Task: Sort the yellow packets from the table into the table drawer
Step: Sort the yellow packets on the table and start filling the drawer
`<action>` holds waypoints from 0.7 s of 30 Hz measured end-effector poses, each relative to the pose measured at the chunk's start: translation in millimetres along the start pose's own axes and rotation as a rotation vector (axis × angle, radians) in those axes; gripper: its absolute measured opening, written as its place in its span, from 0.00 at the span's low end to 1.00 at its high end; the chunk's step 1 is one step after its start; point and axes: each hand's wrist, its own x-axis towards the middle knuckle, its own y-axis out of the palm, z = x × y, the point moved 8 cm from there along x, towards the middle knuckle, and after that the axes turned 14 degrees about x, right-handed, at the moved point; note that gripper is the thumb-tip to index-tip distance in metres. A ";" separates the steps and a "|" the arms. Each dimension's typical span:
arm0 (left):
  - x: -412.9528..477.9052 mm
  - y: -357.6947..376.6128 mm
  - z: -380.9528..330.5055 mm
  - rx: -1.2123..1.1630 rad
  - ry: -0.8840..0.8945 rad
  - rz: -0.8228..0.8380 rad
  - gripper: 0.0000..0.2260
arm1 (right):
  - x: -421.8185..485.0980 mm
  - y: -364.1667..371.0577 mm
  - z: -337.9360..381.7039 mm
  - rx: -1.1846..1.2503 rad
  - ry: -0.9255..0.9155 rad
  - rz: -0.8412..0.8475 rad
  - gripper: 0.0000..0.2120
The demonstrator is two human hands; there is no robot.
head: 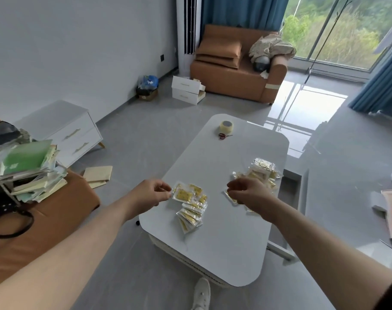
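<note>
glossy white table (224, 231) with rounded corners below me, grey tiles all around. my left hand (151, 194) pinches the corner of a clear, crinkly packet (183, 195) with a yellow square inside, thumb and forefinger nearly closed, at the top of the near heap (191, 214). my right hand (250, 194) curls down, fingertips gripping the edge of a second packet (232, 198). the shiny far heap (261, 171) lies just beyond it, and the open drawer (290, 191) sits right of that.
</note>
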 end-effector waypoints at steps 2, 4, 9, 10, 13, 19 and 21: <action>19.1 1.2 4.4 0.008 -0.021 0.018 0.04 | 24.9 3.4 -6.3 0.018 0.031 0.018 0.10; 39.3 -0.8 11.0 0.004 -0.057 0.021 0.04 | 49.8 7.2 -12.3 0.026 0.060 0.038 0.11; 91.8 -3.1 26.8 -0.018 -0.143 0.034 0.03 | 115.8 13.2 -31.6 0.016 0.121 0.086 0.12; 102.5 -2.3 28.7 -0.027 -0.153 0.036 0.03 | 128.1 13.6 -36.0 0.014 0.136 0.092 0.12; 132.9 1.5 35.6 -0.048 -0.180 0.035 0.04 | 161.0 17.3 -46.4 -0.022 0.169 0.125 0.12; 186.0 23.0 53.5 -0.076 -0.221 0.074 0.04 | 208.7 28.6 -74.4 -0.025 0.233 0.129 0.12; 205.0 32.0 62.5 -0.065 -0.230 0.098 0.04 | 219.0 34.2 -91.2 -0.019 0.263 0.116 0.13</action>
